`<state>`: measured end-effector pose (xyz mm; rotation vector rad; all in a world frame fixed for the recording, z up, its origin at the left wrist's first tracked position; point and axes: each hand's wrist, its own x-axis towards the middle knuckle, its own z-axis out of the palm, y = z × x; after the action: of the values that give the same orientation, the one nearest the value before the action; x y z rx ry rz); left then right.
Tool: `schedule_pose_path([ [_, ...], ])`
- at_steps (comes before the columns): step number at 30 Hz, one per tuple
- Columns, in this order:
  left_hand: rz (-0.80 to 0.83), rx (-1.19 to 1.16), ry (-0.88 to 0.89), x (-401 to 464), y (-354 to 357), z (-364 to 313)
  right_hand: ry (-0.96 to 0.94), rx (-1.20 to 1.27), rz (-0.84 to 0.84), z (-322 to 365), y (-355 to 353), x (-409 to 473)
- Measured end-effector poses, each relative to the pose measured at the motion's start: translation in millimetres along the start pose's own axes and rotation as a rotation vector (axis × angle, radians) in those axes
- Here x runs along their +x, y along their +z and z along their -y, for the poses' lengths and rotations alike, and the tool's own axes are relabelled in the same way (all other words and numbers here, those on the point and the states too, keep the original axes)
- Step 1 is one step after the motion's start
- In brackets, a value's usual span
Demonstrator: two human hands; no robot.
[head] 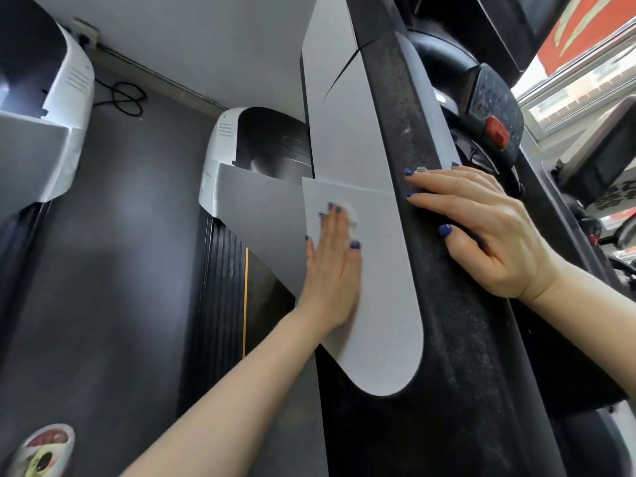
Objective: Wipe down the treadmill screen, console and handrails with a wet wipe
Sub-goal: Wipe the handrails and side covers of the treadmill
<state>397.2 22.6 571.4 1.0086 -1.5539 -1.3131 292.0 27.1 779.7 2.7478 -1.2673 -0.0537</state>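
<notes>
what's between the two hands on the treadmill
In the head view, only bare grey side panel separates the left hand, pressing the wipe, from the right hand resting on the black handrail.

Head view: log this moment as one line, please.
left hand flat, pressing wipe on grey side panel | right hand resting on black handrail

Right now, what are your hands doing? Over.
Left hand flat, pressing white wet wipe on grey side panel. Right hand resting open on black textured handrail. Nothing blocking.

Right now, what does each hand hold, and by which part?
The left hand presses a white wipe flat under its fingertips against the grey panel. The right hand rests on the black handrail.
</notes>
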Motion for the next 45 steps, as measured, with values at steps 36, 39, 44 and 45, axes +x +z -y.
schedule_pose_path([
  [36,-0.021,-0.15,-0.159,67.4,-14.3,51.1,0.055,0.073,0.002,5.1,-2.7,2.4],
  [39,-0.053,-0.18,-0.175,81.6,-18.6,43.3,0.058,0.081,-0.002,4.1,-2.4,2.8],
  [44,-0.047,-0.179,0.091,68.0,-12.6,19.1,0.07,0.084,-0.043,4.2,-0.7,1.9],
  [45,-0.044,-0.168,0.094,69.6,-14.0,20.0,0.072,0.082,-0.048,4.2,-0.2,1.4],
])
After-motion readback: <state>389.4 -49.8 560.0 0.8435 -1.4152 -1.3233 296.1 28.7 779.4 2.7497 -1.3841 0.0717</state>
